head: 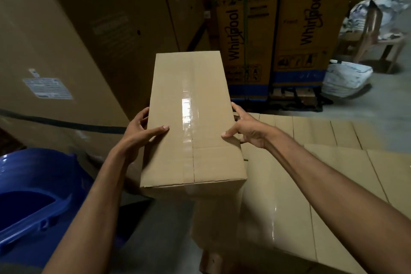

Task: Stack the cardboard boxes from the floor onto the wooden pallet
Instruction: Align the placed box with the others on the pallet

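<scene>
I hold a long, taped cardboard box in the middle of the head view, raised off the floor. My left hand grips its left side, thumb lying on the top face. My right hand grips its right side, thumb on the top face too. To the right and below lie several taped cardboard boxes packed side by side in a flat layer; the held box overlaps the layer's left edge. The wooden pallet under them is hidden.
A large Samsung carton stands on the left. Two tall Whirlpool cartons stand behind. A blue plastic chair sits at the lower left. A white sack and a wooden chair are at the far right on grey floor.
</scene>
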The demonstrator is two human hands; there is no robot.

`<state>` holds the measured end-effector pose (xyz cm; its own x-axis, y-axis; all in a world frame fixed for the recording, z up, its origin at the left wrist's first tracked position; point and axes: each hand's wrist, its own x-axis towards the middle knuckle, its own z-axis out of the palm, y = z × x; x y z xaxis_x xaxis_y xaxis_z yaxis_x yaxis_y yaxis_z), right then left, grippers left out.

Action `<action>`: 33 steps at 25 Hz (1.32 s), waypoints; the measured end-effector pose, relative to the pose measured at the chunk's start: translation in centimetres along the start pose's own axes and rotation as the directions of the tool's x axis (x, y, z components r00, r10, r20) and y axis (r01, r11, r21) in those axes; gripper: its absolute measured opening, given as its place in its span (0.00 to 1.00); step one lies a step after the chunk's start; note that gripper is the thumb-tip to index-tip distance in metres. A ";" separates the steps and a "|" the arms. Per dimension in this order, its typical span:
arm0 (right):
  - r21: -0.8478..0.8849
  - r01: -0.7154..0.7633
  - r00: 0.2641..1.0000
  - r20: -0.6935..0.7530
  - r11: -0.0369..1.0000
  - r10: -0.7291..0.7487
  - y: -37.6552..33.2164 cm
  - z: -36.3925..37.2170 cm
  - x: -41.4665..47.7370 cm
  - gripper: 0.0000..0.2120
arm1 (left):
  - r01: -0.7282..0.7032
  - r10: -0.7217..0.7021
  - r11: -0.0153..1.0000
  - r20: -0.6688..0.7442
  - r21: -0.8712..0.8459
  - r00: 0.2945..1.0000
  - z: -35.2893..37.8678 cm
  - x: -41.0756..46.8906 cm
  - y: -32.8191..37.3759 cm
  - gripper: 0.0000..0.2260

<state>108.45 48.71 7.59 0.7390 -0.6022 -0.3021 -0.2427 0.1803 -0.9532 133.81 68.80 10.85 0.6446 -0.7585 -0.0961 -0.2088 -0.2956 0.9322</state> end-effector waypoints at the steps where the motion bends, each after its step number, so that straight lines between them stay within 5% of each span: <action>1: -0.001 -0.018 1.000 -0.016 1.000 0.018 0.3 0.9 1.0 0.55 | 0.003 -0.003 1.000 0.020 0.011 1.000 -0.8 1.3 -1.1 0.48; 7: 0.123 -0.157 0.955 -0.236 0.980 0.182 5.3 7.3 5.6 0.35 | 0.006 -0.016 0.999 0.226 0.045 0.974 -3.8 6.9 -8.8 0.42; 13: 0.228 -0.184 0.749 -0.598 0.956 0.287 14.7 12.6 10.3 0.26 | 0.169 -0.191 0.981 0.342 0.093 0.920 -2.5 9.8 -19.5 0.44; 18: 0.153 -0.263 0.598 -0.749 0.953 0.285 19.3 12.8 13.4 0.18 | 0.427 -0.384 0.902 0.333 -0.063 0.861 3.0 12.7 -25.7 0.23; 21: 0.049 -0.364 0.566 -0.782 0.930 0.262 21.8 11.9 15.3 0.21 | 0.552 -0.510 0.819 0.241 -0.158 0.826 6.8 15.9 -28.6 0.21; 29: 0.042 -0.579 0.472 -0.797 0.814 0.376 28.8 9.4 17.9 0.26 | 0.490 -0.463 0.868 0.228 -0.081 0.857 13.5 20.0 -35.1 0.25; 33: -0.071 -0.657 0.505 -0.780 0.751 0.368 30.2 7.5 18.0 0.25 | 0.490 -0.467 0.868 0.200 -0.081 0.861 15.3 20.1 -38.0 0.23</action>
<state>119.13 49.20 -26.76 -0.2064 -0.8448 -0.4937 -0.7122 0.4757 -0.5163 143.43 55.95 -31.87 0.5052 -0.6314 -0.5883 0.1940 -0.5811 0.7903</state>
